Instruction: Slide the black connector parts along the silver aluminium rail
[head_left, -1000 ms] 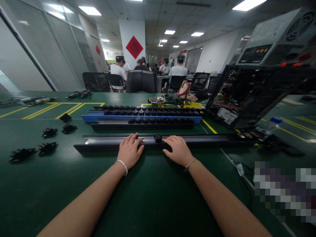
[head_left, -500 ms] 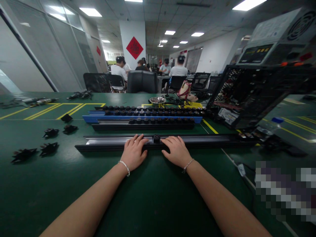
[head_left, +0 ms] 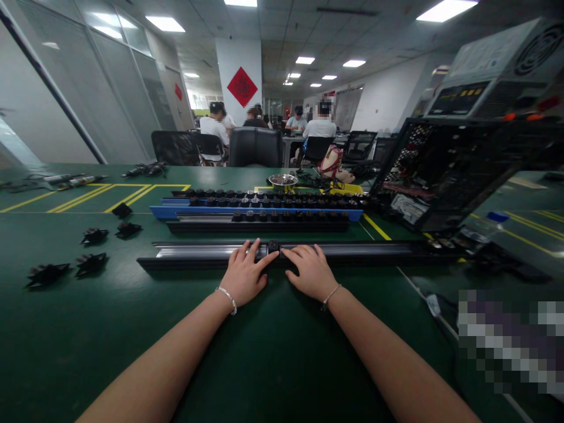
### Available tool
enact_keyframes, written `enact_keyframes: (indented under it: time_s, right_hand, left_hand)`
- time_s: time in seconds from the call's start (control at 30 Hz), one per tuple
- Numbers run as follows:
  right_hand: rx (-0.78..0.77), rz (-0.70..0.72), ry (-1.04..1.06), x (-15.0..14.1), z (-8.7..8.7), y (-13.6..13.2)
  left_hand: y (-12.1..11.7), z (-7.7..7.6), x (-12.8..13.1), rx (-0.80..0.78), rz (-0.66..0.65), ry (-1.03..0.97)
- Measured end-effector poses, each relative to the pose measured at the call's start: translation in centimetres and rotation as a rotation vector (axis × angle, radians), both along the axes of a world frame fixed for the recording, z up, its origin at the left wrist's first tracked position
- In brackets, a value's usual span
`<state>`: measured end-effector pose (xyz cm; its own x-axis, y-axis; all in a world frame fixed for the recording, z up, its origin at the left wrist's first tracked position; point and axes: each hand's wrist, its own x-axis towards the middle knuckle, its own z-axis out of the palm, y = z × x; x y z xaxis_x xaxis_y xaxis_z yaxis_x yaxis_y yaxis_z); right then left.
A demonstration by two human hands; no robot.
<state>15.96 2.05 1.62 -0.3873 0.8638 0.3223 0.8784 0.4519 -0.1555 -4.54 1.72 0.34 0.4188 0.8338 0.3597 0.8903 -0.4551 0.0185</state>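
A long black rail (head_left: 365,251) with a silvery inner channel lies crosswise on the green table in front of me. In its channel sits a small black block (head_left: 274,244), which looks like a power socket module. My left hand (head_left: 244,273) rests over the rail on the block's left, fingers spread, its index fingertip at the block's front edge. From the other side my right hand (head_left: 312,273) lies over the rail with fingers stretched out. Its index fingertip is at the block's right lower corner. Neither hand is closed around anything.
Behind the rail lie a blue rail (head_left: 161,212) and a black rail (head_left: 198,226) with rows of black blocks. Several dark angular pieces (head_left: 91,263) lie left. A metal bowl (head_left: 282,180) stands farther back. An opened computer case (head_left: 440,170) stands right. People sit beyond the table.
My left index finger has stretched right to the block's front. My right hand has shifted slightly left. The block appears slightly farther left along the rail.
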Motion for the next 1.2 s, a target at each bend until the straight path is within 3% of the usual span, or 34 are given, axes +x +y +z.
enact_keyframes:
  time_s: [0.47, 0.73, 0.93, 1.2]
  right_hand:
    - [-0.005, -0.019, -0.008, -2.0, -0.2, -0.3]
    - [0.035, 0.028, -0.054, -1.1, -0.1, -0.1]
    - [0.125, -0.060, -0.030, -0.3, -0.5, 0.4]
    - [0.140, -0.056, -0.055, -0.1, -0.9, 0.7]
  left_hand:
    - [0.1, -0.2, 0.3, 0.011, 0.020, -0.002]
    - [0.0, -0.3, 0.2, 0.045, 0.031, 0.012]
    - [-0.2, -0.1, 0.5, 0.030, 0.035, 0.005]
    - [-0.8, 0.0, 1.4, 0.016, 0.122, -0.023]
